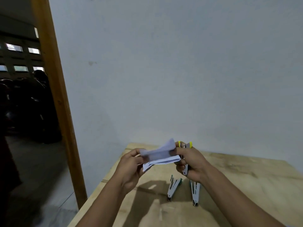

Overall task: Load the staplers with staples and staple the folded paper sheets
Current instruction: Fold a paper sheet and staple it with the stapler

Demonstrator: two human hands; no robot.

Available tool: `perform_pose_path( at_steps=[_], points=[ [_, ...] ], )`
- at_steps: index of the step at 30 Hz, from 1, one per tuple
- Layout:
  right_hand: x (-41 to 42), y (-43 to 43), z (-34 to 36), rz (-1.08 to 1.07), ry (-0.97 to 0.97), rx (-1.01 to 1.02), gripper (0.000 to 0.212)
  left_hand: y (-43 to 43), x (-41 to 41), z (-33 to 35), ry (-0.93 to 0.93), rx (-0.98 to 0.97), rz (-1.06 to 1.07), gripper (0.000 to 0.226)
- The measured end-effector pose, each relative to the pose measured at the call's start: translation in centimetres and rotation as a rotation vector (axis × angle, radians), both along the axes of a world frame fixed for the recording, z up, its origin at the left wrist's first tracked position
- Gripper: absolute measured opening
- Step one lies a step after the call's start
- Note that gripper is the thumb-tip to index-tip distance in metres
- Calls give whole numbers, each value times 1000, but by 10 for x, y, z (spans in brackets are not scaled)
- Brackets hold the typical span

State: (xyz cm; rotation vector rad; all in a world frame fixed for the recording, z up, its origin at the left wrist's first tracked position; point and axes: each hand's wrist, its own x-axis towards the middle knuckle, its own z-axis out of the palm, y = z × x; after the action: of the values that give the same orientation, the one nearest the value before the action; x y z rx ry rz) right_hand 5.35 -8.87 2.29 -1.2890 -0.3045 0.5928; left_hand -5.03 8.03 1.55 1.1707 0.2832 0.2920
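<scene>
Above the wooden table (246,174), my left hand (129,167) grips the left end of a folded white paper sheet (161,155), which is motion-blurred. My right hand (191,163) is closed around a yellow-tipped metal stapler (186,145) and also pinches the paper's right end with the thumb. Two more staplers with green trim lie on the table below my hands: one (173,187) to the left, one (195,193) to the right.
A pale wall stands just behind the table. A wooden door frame (55,95) runs down the left side, with a dark room beyond it. The table's left edge slants toward the floor (41,185).
</scene>
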Motion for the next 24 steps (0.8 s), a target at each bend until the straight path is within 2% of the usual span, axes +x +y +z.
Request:
perform_pose_path(
  at_steps=[3, 5, 7, 10, 13, 17, 21, 24],
  points=[
    [-1, -2, 5, -34, -148, -72, 23, -5, -2, 3, 20, -178, -35, 41],
    [-5, -3, 10, -68, -218, -100, 23, -6, -6, 8, 28, -342, -97, 26],
    [-5, -4, 14, -105, -254, -117, 30, -8, -14, 16, 49, -377, -199, 20],
    [-8, -7, 16, -146, -321, -133, 35, -16, -18, 22, 144, -115, -312, 24],
    [-11, -7, 18, -191, -266, -149, 19, -20, -12, 23, 119, 103, -167, 38],
    [-15, -15, 21, -107, -40, -205, 22, -9, -10, 21, 79, 193, 63, 48],
    [-22, -14, 21, -36, -151, -370, 24, -7, -15, 22, 52, 274, 46, 38],
    [-22, -12, 21, -60, -179, -362, 17, -5, -17, 23, 56, 229, -4, 29]
  ],
)
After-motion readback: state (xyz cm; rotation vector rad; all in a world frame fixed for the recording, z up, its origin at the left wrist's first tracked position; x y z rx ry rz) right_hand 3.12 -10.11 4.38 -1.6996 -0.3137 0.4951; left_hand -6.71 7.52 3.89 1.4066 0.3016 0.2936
